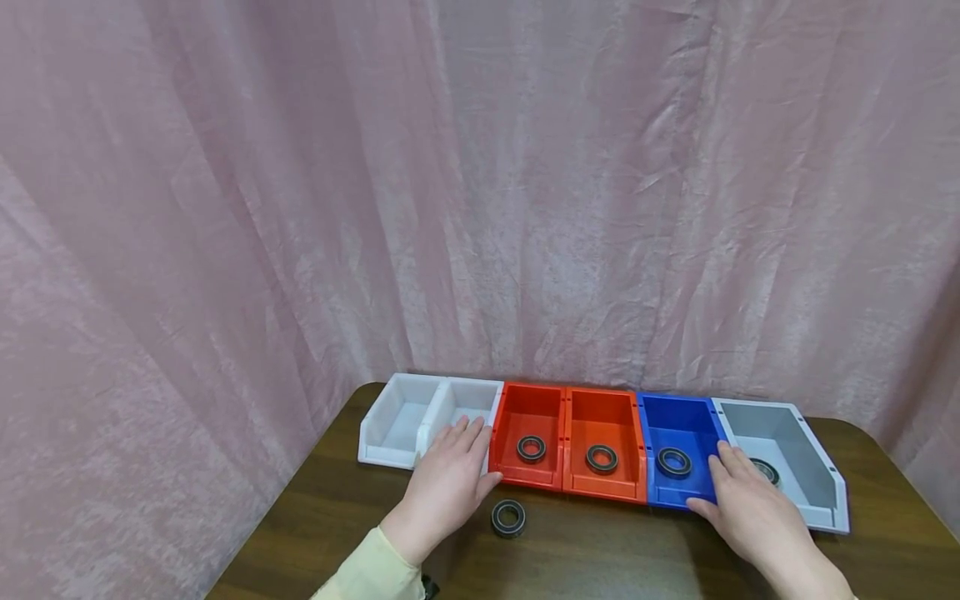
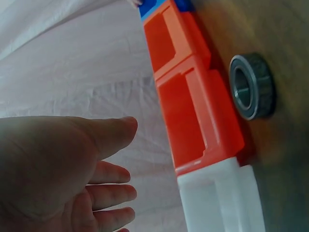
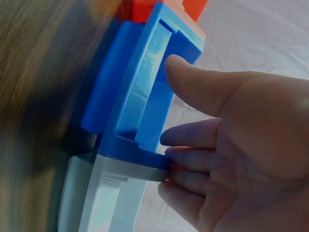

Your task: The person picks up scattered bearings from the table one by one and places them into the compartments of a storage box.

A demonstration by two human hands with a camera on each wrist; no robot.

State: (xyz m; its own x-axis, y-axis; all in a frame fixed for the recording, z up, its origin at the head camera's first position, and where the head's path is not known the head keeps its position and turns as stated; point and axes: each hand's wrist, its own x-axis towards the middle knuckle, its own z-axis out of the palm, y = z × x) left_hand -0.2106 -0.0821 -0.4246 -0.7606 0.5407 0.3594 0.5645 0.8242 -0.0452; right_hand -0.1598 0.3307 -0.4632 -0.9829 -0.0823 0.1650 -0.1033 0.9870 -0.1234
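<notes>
My left hand (image 1: 450, 475) hovers over the front of the second white bin (image 1: 462, 398), fingers extended and nothing held. Just right of it on the table lies a ball bearing (image 1: 498, 527), which stands larger in the left wrist view as a dark-rimmed metal ring (image 2: 264, 87). My right hand (image 1: 757, 504) is above the border between the blue bin (image 1: 678, 410) and the grey bin (image 1: 813, 518), its fingers loosely spread. In the blue bin lies a bearing (image 1: 663, 468). Another bearing (image 1: 772, 473) in the grey bin is partly covered by that hand.
A red bin (image 1: 528, 400) holds a bearing (image 1: 521, 455), and the orange bin (image 1: 600, 404) beside it holds another bearing (image 1: 592, 467). At the row's left end stands another white bin (image 1: 408, 417). Pink curtain (image 1: 555, 208) hangs behind the wooden table (image 1: 600, 550).
</notes>
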